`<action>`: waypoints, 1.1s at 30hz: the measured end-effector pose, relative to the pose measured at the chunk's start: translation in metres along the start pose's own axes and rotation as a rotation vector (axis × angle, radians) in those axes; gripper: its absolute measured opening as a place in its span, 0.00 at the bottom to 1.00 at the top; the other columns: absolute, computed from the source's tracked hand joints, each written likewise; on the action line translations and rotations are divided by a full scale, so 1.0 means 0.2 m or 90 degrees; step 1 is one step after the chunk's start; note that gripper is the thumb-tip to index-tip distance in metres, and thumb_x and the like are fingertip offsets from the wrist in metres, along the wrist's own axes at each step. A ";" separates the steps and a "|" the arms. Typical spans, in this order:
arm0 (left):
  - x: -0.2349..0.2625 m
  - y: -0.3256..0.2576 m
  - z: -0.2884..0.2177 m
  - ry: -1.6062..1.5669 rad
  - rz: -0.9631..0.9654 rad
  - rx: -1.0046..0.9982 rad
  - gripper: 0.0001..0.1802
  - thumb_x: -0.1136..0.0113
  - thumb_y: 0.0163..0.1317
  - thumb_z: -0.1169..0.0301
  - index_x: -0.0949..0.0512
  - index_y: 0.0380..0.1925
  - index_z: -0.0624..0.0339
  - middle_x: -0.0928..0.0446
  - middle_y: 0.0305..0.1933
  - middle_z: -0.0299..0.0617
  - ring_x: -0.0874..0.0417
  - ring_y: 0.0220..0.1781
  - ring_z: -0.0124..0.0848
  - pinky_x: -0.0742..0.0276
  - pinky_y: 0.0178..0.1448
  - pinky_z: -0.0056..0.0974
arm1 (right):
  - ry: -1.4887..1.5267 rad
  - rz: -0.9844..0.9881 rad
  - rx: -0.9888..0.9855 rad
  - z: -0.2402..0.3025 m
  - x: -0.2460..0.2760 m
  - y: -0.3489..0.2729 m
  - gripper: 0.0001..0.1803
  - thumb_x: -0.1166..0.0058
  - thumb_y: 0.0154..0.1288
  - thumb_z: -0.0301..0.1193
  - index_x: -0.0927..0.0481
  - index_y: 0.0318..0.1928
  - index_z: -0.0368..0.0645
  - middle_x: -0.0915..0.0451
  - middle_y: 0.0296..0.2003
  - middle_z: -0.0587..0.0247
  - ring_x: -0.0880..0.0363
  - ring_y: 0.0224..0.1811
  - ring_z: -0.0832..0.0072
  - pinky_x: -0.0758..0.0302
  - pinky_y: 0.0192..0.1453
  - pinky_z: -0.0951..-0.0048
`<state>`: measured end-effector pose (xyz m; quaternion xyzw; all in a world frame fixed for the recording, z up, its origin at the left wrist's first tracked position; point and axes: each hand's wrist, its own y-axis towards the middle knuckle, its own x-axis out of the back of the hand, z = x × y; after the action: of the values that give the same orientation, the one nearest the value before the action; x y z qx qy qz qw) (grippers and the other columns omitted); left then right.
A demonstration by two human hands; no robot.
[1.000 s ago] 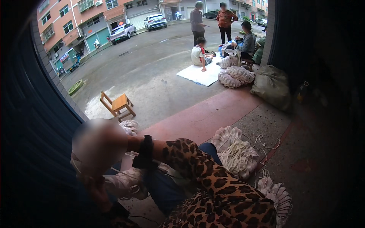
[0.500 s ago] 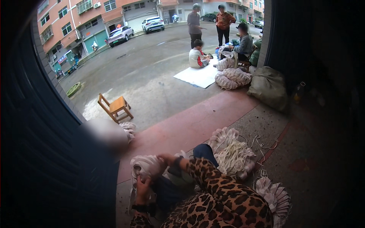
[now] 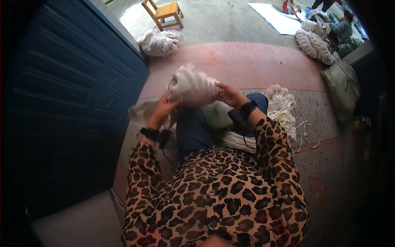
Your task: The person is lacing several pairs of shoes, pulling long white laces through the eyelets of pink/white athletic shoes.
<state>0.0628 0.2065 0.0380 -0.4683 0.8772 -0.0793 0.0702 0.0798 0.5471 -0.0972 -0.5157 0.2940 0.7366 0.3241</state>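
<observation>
Two edges of pale fabric-strip bundle point(image 3: 193, 85) gripped: left by fingers of left hand point(image 3: 165, 108); right by right hand point(image 3: 230, 95); best supported evenly.

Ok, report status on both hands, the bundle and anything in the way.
Left hand, right hand: holding opposite sides of pale bundle. Bundle near left knee, contact unclear. No obstruction seen; second bundle apart, beyond.
</observation>
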 end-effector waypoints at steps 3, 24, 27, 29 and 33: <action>-0.04 -0.02 -0.05 0.050 -0.007 -0.028 0.29 0.29 0.65 0.71 0.27 0.65 0.59 0.17 0.51 0.38 0.16 0.49 0.31 0.18 0.52 0.37 | -0.119 -0.203 0.061 -0.08 -0.25 0.02 0.23 0.53 0.80 0.45 0.22 0.59 0.38 0.15 0.44 0.62 0.18 0.48 0.72 0.23 0.59 0.65; -0.60 -0.31 0.33 0.703 0.083 -0.310 0.17 0.35 0.60 0.67 0.20 0.50 0.48 0.20 0.47 0.42 0.15 0.40 0.48 0.19 0.40 0.51 | -0.015 -0.620 0.326 -0.78 0.08 -0.48 0.27 0.58 0.80 0.48 0.26 0.68 0.47 0.20 0.62 0.63 0.23 0.64 0.64 0.26 0.67 0.58; -0.66 -0.23 0.42 0.771 0.060 -0.318 0.15 0.42 0.63 0.68 0.21 0.51 0.46 0.21 0.44 0.41 0.14 0.40 0.44 0.19 0.39 0.50 | -0.009 -0.768 0.253 -0.75 0.07 -0.51 0.25 0.61 0.81 0.50 0.23 0.65 0.50 0.19 0.59 0.63 0.20 0.59 0.62 0.25 0.67 0.57; -0.69 -0.22 0.48 0.831 0.039 -0.337 0.16 0.44 0.64 0.68 0.21 0.52 0.45 0.21 0.43 0.40 0.13 0.39 0.41 0.18 0.38 0.49 | -0.058 -0.792 0.227 -0.72 -0.03 -0.49 0.24 0.61 0.82 0.48 0.23 0.64 0.49 0.19 0.55 0.65 0.19 0.54 0.63 0.24 0.64 0.60; -0.75 -0.14 0.56 0.913 0.091 -0.336 0.19 0.46 0.66 0.71 0.25 0.57 0.47 0.23 0.38 0.41 0.13 0.26 0.40 0.19 0.25 0.42 | -0.631 -0.806 0.238 -0.66 -0.08 -0.61 0.25 0.55 0.80 0.43 0.28 0.65 0.37 0.20 0.57 0.53 0.19 0.58 0.58 0.23 0.61 0.61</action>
<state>0.1916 0.3079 -0.0588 -0.2458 0.7261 -0.1466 -0.6252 0.2548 0.5185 -0.1326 -0.1367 -0.1118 0.4957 0.8503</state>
